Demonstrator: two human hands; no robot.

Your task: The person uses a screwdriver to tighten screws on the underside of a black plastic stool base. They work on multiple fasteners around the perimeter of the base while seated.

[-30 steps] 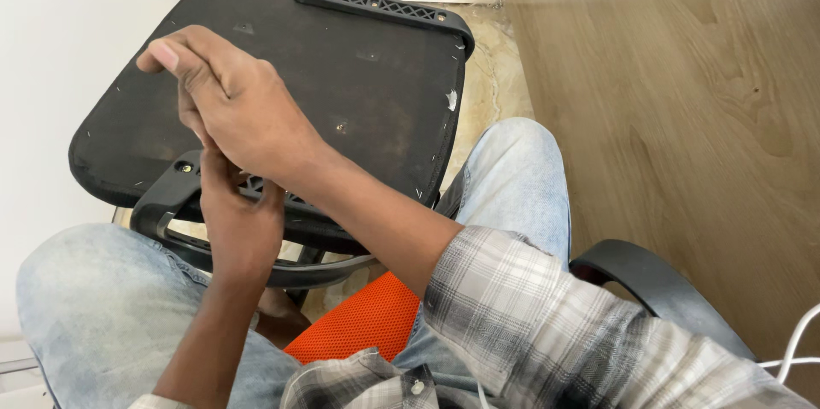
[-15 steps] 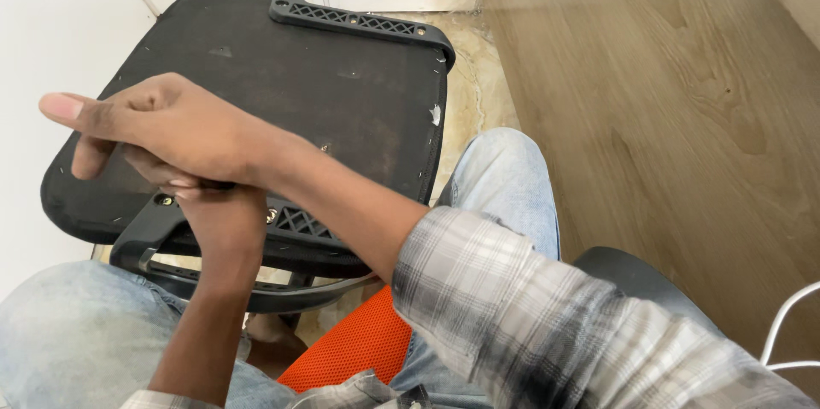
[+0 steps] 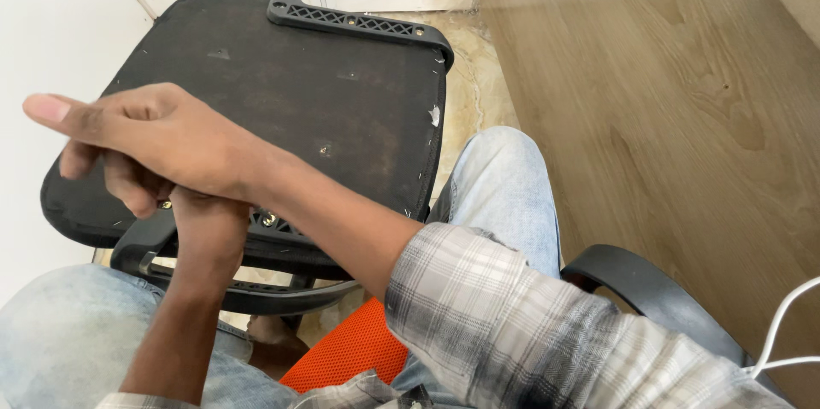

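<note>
A black upturned chair seat [image 3: 342, 93] lies in front of my knees, with a ribbed black plastic bar [image 3: 359, 23] along its far edge. My left hand [image 3: 209, 217] comes up from below and clasps the seat's near edge beside a brass screw [image 3: 164, 204]; its fingers are mostly covered. My right hand [image 3: 145, 140] crosses over the left, one finger stretched out to the left and the others curled down at the seat's near left corner. Whether it holds anything is hidden.
A curved black plastic arm piece [image 3: 256, 294] sits under the seat's near edge. I sit on an orange mesh chair [image 3: 350, 353] with a black armrest [image 3: 632, 277]. Wooden floor [image 3: 666, 102] runs to the right, a white wall [image 3: 51, 33] stands left, and a white cable [image 3: 781, 332] hangs at right.
My right hand has swung left and down from above the seat's left part to its near left corner, over my left hand. My left hand has stayed at the near edge.
</note>
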